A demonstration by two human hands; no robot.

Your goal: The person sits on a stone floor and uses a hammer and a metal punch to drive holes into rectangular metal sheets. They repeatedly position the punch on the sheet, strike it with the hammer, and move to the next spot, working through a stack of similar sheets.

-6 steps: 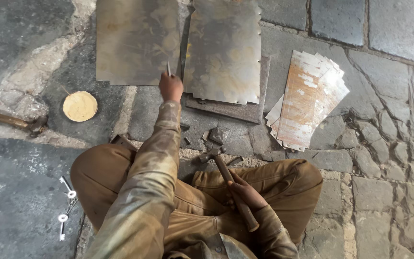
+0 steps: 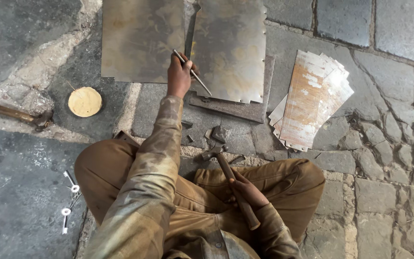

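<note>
Since a moment earlier, the thin metal rod [image 2: 192, 72] shows more of its length and now slants down to the right across the edge of the right metal sheet [image 2: 231, 48], where before only a short tip stood above the fist. The left hand [image 2: 179, 76] is stretched forward and closed around this rod, over the gap between the right sheet and the left metal sheet [image 2: 142, 38]. The right hand [image 2: 245, 191] rests on the lap, gripped around the wooden handle of a hammer [image 2: 231, 182], whose head lies on the stone floor [image 2: 384, 158] just in front of the knees. Small metal scraps [image 2: 218, 133] lie near the hammer head. A fanned stack of pale cut plates [image 2: 312, 100] sits to the right of the sheets. A round yellow disc [image 2: 85, 101] lies to the left, with a second hammer [image 2: 15, 114] beside it, and small white-headed pins [image 2: 69, 201] lie by the left knee.
</note>
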